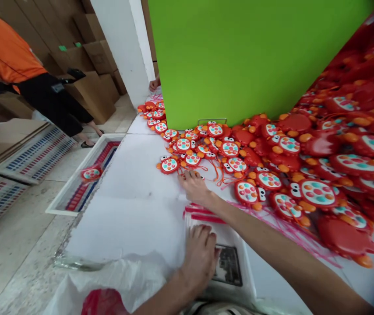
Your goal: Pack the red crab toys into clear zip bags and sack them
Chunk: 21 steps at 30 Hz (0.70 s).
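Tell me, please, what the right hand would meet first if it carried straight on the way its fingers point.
Probably the red crab toy lying just beyond the right hand, at the near edge of the toy pile; depth is hard to judge.

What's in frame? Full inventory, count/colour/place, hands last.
crab toys: dozens, red with orange claws and pastel bubble faces, heaped along the table's far and right side
table: one, white, centre
clear bags: a stack, transparent with red zip strip and black label, near edge of the table
green panel: one, bright green, upright behind the heap
stray crab toy: one, red, in a white tray on the floor at left
cardboard boxes: several, brown, stacked at the back left
other person: one, orange top, black bottoms, far left
left hand: flat on the clear bags
right hand: reaching to the crab toys at the heap's near edge
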Tool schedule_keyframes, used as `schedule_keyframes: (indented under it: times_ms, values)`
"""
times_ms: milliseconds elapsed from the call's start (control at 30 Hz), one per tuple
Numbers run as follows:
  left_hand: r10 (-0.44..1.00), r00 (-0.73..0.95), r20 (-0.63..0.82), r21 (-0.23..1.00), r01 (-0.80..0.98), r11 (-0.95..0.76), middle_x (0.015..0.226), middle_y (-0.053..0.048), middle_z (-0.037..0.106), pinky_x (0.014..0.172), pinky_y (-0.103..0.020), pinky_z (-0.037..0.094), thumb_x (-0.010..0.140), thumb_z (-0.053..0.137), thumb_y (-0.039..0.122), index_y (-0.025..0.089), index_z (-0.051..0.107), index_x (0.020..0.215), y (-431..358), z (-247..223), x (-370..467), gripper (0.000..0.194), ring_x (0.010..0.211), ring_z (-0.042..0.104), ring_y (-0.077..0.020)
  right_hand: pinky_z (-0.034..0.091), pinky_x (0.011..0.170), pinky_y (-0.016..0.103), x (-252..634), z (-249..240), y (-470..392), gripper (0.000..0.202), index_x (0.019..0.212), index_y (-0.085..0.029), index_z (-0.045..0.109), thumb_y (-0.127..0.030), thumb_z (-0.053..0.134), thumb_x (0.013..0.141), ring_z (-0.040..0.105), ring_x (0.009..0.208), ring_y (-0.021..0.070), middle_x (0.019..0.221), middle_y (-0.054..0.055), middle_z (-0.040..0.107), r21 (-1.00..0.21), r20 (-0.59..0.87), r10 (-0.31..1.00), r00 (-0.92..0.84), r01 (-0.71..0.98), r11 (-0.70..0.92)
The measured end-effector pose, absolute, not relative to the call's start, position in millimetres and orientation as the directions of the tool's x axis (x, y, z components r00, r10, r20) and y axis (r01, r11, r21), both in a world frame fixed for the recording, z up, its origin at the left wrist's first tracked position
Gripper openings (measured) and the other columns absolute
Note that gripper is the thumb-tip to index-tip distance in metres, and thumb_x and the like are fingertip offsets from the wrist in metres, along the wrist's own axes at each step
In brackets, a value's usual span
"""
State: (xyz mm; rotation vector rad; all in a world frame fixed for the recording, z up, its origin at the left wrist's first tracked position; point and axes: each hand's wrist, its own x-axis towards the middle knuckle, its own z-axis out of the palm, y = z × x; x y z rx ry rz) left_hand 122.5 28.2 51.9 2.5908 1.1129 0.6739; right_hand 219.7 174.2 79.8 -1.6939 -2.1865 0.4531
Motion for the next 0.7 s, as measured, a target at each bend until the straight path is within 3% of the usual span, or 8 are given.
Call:
schedule_keyframes:
  times_ms: [167,300,367,533,700]
  values:
    - [0.707,0.692,0.148,0.349,0.632,-0.692,0.099,-0.009,0.059,0.077,-0.042,0.049,0.079,0.053,0.013,0.012,0.051,0.109,23,34,137,0.03,0.088,0.054,-0.0245,0.046,0.08,0.036,274,78,164,0.048,0.125,-0.011,0.042,-0.018,0.047,0.078,0.058,0.093,0.0233,0.107,0.013,0.061,-0.677,0.091,0.995,-0.031,0.731,0.085]
    - [0.689,0.718,0.097,0.364,0.619,-0.696,0.093,-0.008,0.057,0.076,-0.041,0.047,0.079,0.053,0.012,0.014,0.056,0.094,26,38,135,0.016,0.087,0.052,-0.0245,0.049,0.065,0.033,306,78,139,0.035,0.102,-0.011,0.055,-0.037,0.051,0.079,0.059,0.071,0.0205,0.081,0.007,0.063,-0.825,0.024,0.996,0.088,0.565,-0.03]
    - [0.708,0.695,0.128,0.354,0.634,-0.687,0.102,-0.009,0.057,0.082,-0.042,0.046,0.079,0.054,0.012,0.015,0.056,0.09,28,36,137,0.012,0.094,0.051,-0.0252,0.049,0.065,0.032,311,80,124,0.033,0.096,-0.013,0.056,-0.041,0.051,0.079,0.059,0.071,0.0192,0.079,0.005,0.063,-0.883,-0.003,0.993,0.12,0.465,-0.059]
    - [0.701,0.689,0.184,0.302,0.639,-0.707,0.107,-0.01,0.057,0.084,-0.041,0.045,0.082,0.05,0.01,0.012,0.048,0.116,29,29,138,0.034,0.096,0.051,-0.0238,0.051,0.068,0.031,310,88,85,0.045,0.105,-0.015,0.053,-0.044,0.062,0.071,0.061,0.08,0.0198,0.091,0.005,0.064,-0.968,-0.099,0.982,0.163,0.213,-0.133]
    - [0.706,0.695,0.135,0.306,0.649,-0.697,0.094,-0.007,0.058,0.081,-0.039,0.045,0.08,0.048,0.007,0.014,0.057,0.092,31,36,137,0.016,0.089,0.051,-0.0231,0.051,0.075,0.035,317,90,52,0.047,0.103,-0.016,0.054,-0.039,0.07,0.065,0.062,0.085,0.0217,0.094,0.007,0.066,-0.972,-0.229,0.966,0.123,0.026,-0.233]
